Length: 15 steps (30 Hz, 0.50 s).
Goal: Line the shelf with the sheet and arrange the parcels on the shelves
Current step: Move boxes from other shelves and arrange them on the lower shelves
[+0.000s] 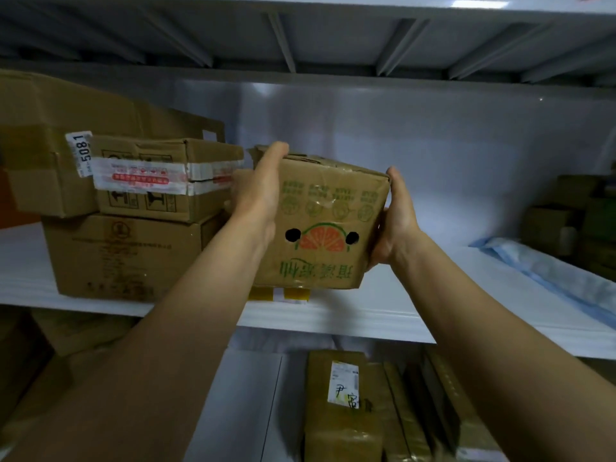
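Observation:
I hold a small cardboard box (320, 228) printed with an orange slice, upside down, between both hands. It hangs just above the white sheet (416, 295) that lines the middle shelf. My left hand (256, 195) lies along the box's left side with fingertips hooked over its top edge. My right hand (396, 225) grips the right side, thumb on the front corner and fingers hidden behind. A yellow-labelled item (283, 294) shows under the box.
Stacked cardboard parcels fill the shelf's left: a big base box (126, 255), a taped box (160, 181) and a large carton (50, 128). A blue-white folded bundle (550, 271) and dark boxes (573, 221) sit at right. Flat parcels (343, 411) stand on the lower shelf.

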Motion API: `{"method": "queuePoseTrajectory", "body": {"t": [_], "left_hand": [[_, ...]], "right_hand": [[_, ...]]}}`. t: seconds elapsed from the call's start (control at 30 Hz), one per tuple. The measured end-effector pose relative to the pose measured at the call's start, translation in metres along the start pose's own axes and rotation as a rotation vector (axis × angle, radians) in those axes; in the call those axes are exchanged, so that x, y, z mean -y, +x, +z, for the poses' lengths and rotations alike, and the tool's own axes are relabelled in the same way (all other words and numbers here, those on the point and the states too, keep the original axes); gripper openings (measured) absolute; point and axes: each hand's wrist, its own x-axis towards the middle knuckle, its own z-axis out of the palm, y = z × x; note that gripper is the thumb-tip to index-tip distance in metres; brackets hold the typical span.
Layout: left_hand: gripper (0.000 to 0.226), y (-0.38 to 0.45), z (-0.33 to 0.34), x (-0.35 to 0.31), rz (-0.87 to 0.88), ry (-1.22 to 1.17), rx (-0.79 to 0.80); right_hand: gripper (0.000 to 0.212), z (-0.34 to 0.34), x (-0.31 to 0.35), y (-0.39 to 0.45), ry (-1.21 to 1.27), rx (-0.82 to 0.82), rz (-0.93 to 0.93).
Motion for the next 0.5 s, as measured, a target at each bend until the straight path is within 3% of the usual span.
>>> {"method": "queuePoseTrajectory", "body": {"t": [0.07, 0.17, 0.27, 0.43, 0.5], "left_hand": [[0.093, -0.01, 0.002, 0.002, 0.021, -0.008, 0.051], [0.083, -0.035, 0.009, 0.003, 0.063, -0.038, 0.136], [0.083, -0.062, 0.016, 0.007, 0.094, -0.093, 0.178], [0.044, -0.092, 0.027, 0.021, 0.106, -0.112, 0.16], [0.042, -0.102, 0.03, 0.026, 0.086, -0.121, 0.162]], "right_hand": [[0.072, -0.007, -0.001, -0.004, 0.027, 0.095, -0.022], [0.038, -0.023, -0.005, -0.011, 0.101, 0.203, -0.078], [0.037, -0.044, -0.009, -0.015, 0.139, 0.238, -0.118], [0.041, -0.074, -0.018, -0.031, 0.192, 0.252, -0.146], [0.041, -0.084, -0.022, -0.041, 0.18, 0.245, -0.146]]}}
